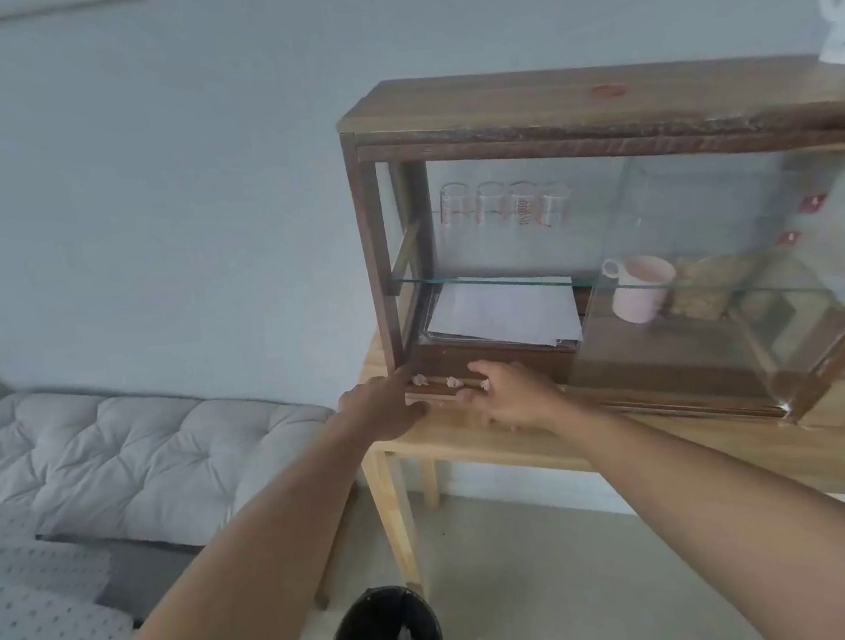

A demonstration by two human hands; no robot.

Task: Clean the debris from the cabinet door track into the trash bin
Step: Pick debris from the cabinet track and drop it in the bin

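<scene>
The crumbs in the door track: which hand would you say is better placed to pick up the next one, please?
Probably the right hand: its fingertips already touch a crumb in the track. The left hand rests at the cabinet corner, beside another crumb.

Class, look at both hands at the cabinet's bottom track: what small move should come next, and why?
Probably close the right hand on the scrap at its fingertips and lift it out. Two more scraps lie in the track, and the trash bin stands on the floor below.

Pale wooden table (pixel 473 444), glass-fronted cabinet (pixel 596 112) on it
</scene>
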